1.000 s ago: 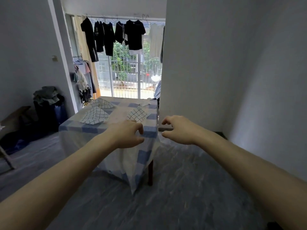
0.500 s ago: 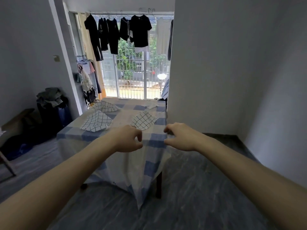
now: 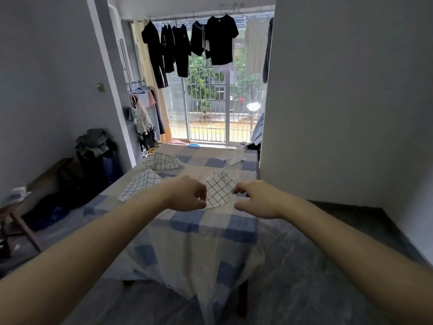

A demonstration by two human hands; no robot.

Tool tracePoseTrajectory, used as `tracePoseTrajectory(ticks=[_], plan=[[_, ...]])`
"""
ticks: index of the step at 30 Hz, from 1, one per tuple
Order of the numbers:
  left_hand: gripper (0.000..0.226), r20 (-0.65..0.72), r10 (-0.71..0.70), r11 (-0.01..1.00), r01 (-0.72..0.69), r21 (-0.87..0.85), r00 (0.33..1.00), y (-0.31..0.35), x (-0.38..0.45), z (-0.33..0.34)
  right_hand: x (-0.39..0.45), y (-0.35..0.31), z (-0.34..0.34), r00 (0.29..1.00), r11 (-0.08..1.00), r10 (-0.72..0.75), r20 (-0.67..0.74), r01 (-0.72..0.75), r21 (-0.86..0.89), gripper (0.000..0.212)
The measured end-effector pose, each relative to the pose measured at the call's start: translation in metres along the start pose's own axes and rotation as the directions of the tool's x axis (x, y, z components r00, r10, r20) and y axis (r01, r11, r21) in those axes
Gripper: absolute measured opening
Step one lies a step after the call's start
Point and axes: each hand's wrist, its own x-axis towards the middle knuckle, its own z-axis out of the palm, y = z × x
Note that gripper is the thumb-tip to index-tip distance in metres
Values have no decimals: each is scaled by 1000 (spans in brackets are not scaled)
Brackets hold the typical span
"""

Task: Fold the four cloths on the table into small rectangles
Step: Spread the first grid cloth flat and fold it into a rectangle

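A table (image 3: 196, 222) under a blue-and-white checked tablecloth stands ahead. On it lie three white cloths with a black grid: a near one (image 3: 219, 190), one at the left (image 3: 139, 186) and one further back (image 3: 161, 161). A small pale cloth (image 3: 234, 157) lies at the far right. My left hand (image 3: 187, 194) hovers at the near cloth's left edge, my right hand (image 3: 255, 199) at its right edge. Both have loosely curled fingers and hold nothing that I can see. Whether they touch the cloth is unclear.
A grey wall corner (image 3: 328, 113) stands close to the table's right side. At the left are a dark pile of clothes (image 3: 93, 141) and a low wooden bench (image 3: 25, 202). Dark garments (image 3: 210, 38) hang before the barred window behind the table.
The view has come closer to the table. Both hands, earlier over the table's near edge, now flank the near grid cloth.
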Motion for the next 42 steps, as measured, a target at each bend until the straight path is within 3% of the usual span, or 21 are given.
tracePoseTrajectory(ticks=[8, 13, 25, 30, 35, 42], plan=[[31, 69, -96, 990, 88, 107, 993, -44, 86, -2, 75, 51, 10, 999, 997, 22, 38, -25, 79, 48], [31, 124, -88, 995, 80, 65, 988, -78, 147, 3, 133, 74, 24, 997, 994, 46, 61, -51, 94, 49], [35, 132, -62, 998, 57, 38, 989, -216, 356, -12, 360, 117, 10, 995, 993, 92, 47, -95, 66, 44], [35, 236, -54, 998, 60, -18, 970, -248, 435, 31, 425, 141, 35, 985, 986, 144, 94, -151, 71, 41], [37, 441, -14, 999, 35, -38, 897, -255, 480, 90, 459, 174, 61, 951, 965, 216, 221, -243, 102, 41], [34, 569, -19, 963, 168, -212, 822, -265, 496, 164, 473, 216, 104, 913, 906, 281, 295, -354, 233, 41]])
